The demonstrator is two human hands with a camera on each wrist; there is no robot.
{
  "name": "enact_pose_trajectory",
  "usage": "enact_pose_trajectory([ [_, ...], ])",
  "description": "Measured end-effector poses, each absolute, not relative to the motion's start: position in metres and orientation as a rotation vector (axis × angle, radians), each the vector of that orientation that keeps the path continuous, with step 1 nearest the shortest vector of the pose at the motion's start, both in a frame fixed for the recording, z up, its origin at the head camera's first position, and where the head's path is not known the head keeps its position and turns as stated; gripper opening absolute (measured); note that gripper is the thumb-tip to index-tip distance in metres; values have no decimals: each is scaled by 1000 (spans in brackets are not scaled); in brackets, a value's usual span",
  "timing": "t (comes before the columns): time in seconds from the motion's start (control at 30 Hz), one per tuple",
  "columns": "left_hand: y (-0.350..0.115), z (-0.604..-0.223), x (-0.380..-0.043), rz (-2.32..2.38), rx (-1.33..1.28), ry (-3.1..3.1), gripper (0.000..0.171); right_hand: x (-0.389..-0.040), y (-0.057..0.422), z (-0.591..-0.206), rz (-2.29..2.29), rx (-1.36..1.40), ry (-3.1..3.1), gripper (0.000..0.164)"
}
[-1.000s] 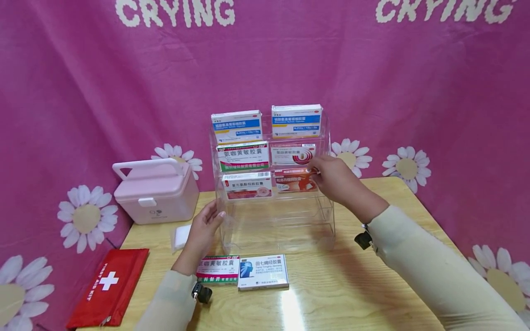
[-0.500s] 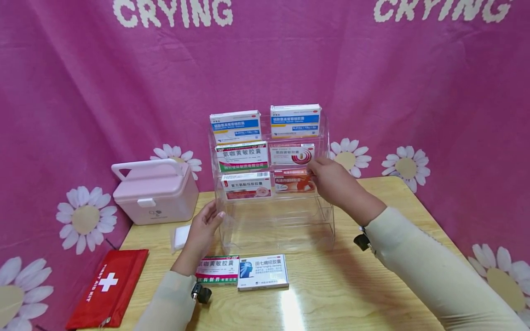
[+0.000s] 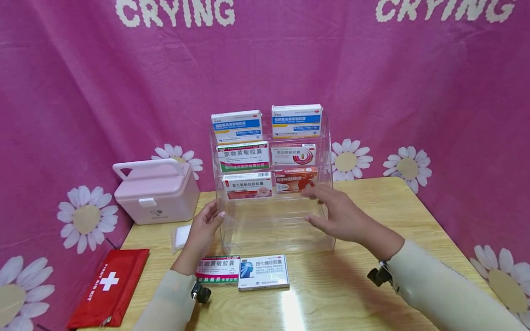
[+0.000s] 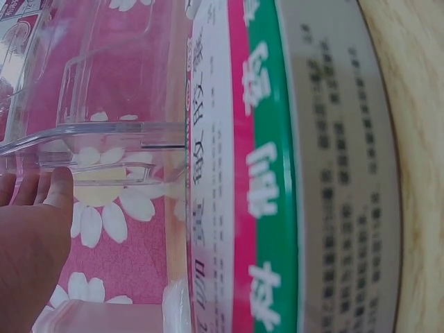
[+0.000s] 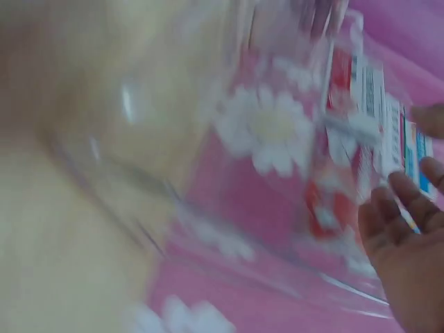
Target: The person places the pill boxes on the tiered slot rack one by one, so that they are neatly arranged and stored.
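A clear tiered display stand stands on the table, with pairs of medicine boxes in its upper three tiers. My left hand holds the stand's left side edge, thumb toward the front. In the left wrist view its fingers meet the clear panel. My right hand is open in front of the stand's right side, its fingertips just below the orange medicine box. Left of that box sits a white medicine box. The right wrist view is blurred, with the spread fingers near the boxes.
Before the stand lie a green-and-red-banded medicine box, partly hidden by my left arm, and a white-and-blue medicine box. A pink lidded case, a white packet and a red first aid pouch are at the left.
My right hand has let go of the orange box and moved down and slightly right, its fingers spreading. The orange box stays in the third tier. The left hand has kept its place.
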State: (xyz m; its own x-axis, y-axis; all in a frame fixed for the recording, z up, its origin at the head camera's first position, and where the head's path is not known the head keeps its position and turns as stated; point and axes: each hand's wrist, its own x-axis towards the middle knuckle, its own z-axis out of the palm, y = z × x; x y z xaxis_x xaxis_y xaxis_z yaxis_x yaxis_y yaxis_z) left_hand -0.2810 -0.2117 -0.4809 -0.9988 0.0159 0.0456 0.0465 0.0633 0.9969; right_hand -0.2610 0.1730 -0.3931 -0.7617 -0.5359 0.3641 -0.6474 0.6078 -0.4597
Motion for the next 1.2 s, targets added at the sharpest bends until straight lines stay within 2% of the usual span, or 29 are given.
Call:
enact_pose_trajectory([
  [0.13,-212,-481,-281,-2136,-62,-2275,58,-244,169,-423,1281,1040,-2701,50],
  [0.3,-211,-480,-281,-2137,-49,-2292,58,-232,163,-458,1439,1082,-2783,49],
  [0.6,-211,-480,-281,-2143,-52,-2280,59,-226,147,-489,1256,1181,-2862,54],
  [1.2,-211,-478,-280,-2151,-68,-2278,57,-214,124,-512,831,1136,-3069,65],
])
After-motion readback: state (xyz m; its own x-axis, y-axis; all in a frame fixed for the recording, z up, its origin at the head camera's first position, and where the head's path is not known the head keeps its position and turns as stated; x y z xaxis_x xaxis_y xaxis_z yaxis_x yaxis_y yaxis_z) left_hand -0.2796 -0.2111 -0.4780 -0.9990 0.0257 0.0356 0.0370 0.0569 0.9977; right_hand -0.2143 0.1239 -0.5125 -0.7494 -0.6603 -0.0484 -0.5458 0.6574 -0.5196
